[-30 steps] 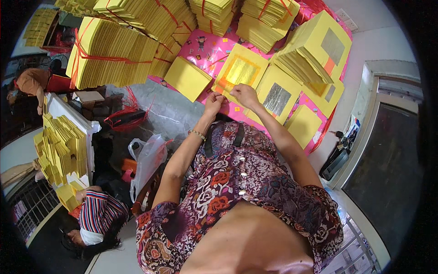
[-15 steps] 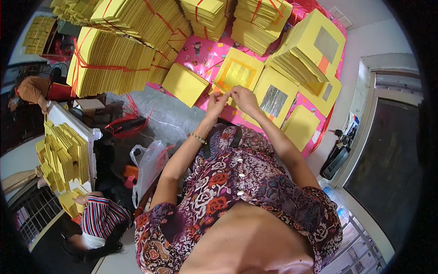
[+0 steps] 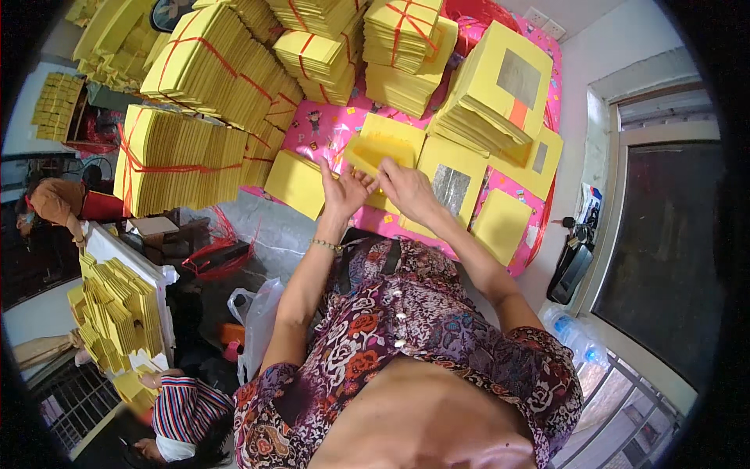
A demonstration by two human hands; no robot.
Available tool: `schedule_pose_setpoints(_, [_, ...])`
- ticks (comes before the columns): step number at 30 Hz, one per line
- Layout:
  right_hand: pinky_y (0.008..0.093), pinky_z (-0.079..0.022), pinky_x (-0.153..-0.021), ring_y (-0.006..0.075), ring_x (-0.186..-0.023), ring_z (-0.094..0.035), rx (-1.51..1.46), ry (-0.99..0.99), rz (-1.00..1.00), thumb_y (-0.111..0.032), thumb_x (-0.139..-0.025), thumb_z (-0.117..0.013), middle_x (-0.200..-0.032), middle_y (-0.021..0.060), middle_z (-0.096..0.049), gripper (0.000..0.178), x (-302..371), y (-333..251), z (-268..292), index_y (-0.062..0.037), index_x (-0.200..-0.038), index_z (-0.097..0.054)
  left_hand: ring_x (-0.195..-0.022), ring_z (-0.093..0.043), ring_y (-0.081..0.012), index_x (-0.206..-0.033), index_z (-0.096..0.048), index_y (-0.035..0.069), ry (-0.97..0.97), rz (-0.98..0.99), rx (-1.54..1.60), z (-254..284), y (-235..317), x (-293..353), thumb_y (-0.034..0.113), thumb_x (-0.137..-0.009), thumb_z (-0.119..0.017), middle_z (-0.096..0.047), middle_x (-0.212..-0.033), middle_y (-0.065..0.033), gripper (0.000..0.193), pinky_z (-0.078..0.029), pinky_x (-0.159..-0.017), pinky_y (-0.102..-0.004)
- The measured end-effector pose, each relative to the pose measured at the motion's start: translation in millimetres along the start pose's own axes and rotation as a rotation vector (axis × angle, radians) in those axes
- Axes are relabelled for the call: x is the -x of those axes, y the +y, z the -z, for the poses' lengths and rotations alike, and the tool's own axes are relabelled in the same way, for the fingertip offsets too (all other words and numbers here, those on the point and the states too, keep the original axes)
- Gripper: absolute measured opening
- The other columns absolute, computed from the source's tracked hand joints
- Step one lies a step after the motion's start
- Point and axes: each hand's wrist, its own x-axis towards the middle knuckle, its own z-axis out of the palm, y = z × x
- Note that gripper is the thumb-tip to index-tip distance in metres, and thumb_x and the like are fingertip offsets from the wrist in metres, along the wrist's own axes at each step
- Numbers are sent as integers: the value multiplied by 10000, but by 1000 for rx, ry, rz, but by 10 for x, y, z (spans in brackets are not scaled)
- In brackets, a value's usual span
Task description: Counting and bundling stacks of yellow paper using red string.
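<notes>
Presently, counting twelve o'clock as straight ahead of the worker, both hands are working over a pink table cover [image 3: 328, 129]. The left hand [image 3: 344, 199] is turning its palm upward, released, with the fingers spreading apart. The right hand [image 3: 408, 195] is bending its fingers over a yellow sheet with an orange patch [image 3: 367, 152], which is lying at twelve o'clock; whether the fingertips are gripping it, I am not able to tell. At one o'clock, a silver-patched sheet [image 3: 451, 187] is lying just beside it, and a tall yellow stack [image 3: 469, 86] is standing farther behind. At ten o'clock, red strings are binding a thick bundle of yellow paper [image 3: 187, 160]. Concerning containers, a translucent plastic bag [image 3: 264, 316] is occupying nine o'clock, near the left forearm; its contents are remaining unclear to me. At three o'clock, a clear plastic bottle [image 3: 576, 336] is lying near a metal railing [image 3: 617, 402].
</notes>
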Motion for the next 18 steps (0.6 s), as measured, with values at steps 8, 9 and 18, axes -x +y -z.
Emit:
schedule_pose_setpoints(8, [435, -462, -611, 386, -685, -597, -211, -224, 76, -212, -938, -526, -706, 190, -572, 182, 58, -305, 516, -39, -983, -492, -1212, -462, -341, -1323, -454, 18, 53, -92, 49, -127, 92, 5, 823, -722, -455, -486, -1322, -202, 1005, -332, -1059, -479])
schedule_pose_setpoints(9, [435, -462, -611, 386, -685, -597, -213, -227, 76, -212, -938, -526, -706, 190, -572, 182, 55, -294, 505, -39, -983, -492, -1190, -486, -345, -1321, -464, 12, -21, -49, 64, -124, 105, 19, 815, -730, -454, -502, -1303, -219, 996, -349, -1049, -478])
schedule_pose_setpoints(18, [439, -453, -784, 353, -931, -568, -110, 53, 102, -234, -946, -491, -980, 172, -535, 206, -44, -13, 211, -32, -985, -506, -1162, -525, -341, -1389, -378, 0, -249, -121, 117, -442, 82, 320, 617, -856, -469, -509, -1287, -247, 820, -390, -1024, -458])
